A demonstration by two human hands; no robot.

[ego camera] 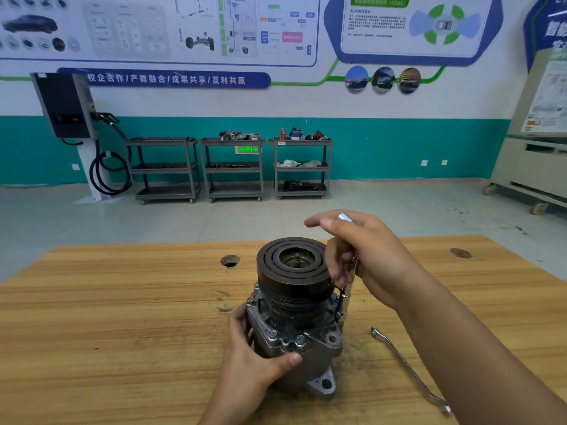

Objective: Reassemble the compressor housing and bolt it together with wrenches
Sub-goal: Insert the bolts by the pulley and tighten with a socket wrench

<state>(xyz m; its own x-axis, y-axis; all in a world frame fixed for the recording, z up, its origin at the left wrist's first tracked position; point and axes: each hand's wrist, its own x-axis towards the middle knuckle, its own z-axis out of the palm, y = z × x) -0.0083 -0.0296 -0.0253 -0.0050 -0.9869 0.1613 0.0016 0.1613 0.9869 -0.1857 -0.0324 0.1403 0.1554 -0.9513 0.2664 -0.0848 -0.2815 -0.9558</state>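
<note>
The compressor [296, 338] stands upright on the wooden table [122, 317], its dark pulley [293, 265] on top and a grey housing with bolts below. My left hand [254, 360] grips the housing from the left, thumb across its front. My right hand [362, 259] holds a slim metal socket wrench [346, 294] upright beside the pulley, with its lower end down at a bolt on the housing's right side. The tool's shiny top pokes out above my fingers.
A combination wrench [408, 368] lies on the table to the right of the compressor. Two round holes [229, 261] [460, 253] are cut in the tabletop. Several grey carts [233, 168] stand by the far wall.
</note>
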